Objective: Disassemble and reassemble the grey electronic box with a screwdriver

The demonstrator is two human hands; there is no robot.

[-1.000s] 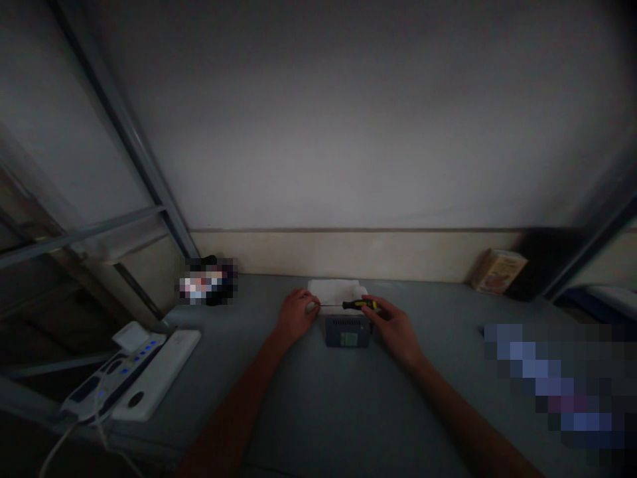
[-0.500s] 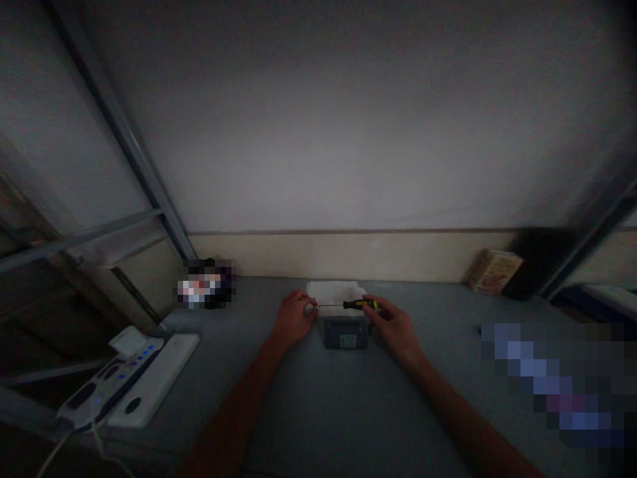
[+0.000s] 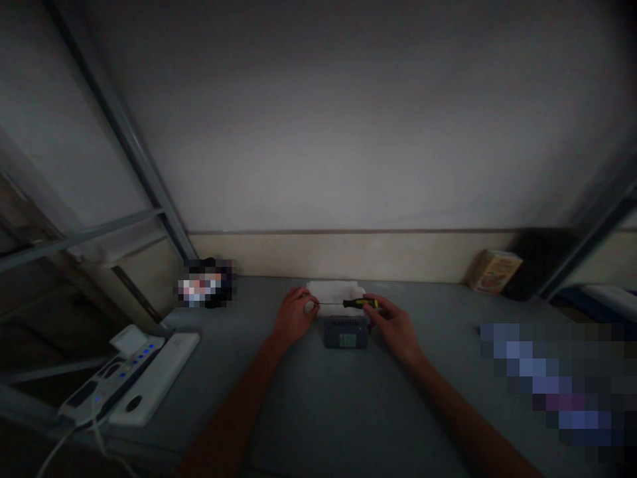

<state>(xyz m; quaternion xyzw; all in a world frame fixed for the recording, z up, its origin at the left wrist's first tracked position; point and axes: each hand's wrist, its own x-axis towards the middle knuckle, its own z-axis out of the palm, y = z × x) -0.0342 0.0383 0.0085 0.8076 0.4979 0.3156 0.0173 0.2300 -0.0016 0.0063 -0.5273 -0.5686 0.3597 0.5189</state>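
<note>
My right hand [image 3: 395, 322] is closed round the black and yellow handle of a screwdriver [image 3: 355, 304]. The screwdriver lies level, its thin shaft pointing left at my left hand [image 3: 297, 315]. Between the closed fingers of that hand sits a small pale, rounded thing [image 3: 309, 307], whose kind is too small to make out. The shaft's tip ends at or beside these fingers. Just below the screwdriver stands a dark grey box [image 3: 347, 333] with vent slots along its upper edge and a greenish label. A white cloth or paper [image 3: 331, 291] lies behind the shaft.
On the left are a power strip [image 3: 112, 378] with blue lights and plugged-in cables, and a long white slab [image 3: 156, 378] with a dark round hole. A small carton [image 3: 495, 272] stands at the back right before a dark object. Blurred-out items lie left and right on the grey table [image 3: 318, 418].
The screwdriver handle has turned slightly in my right hand, its yellow marking sitting differently. Both hands stay in nearly the same place, and the grey box has not moved.
</note>
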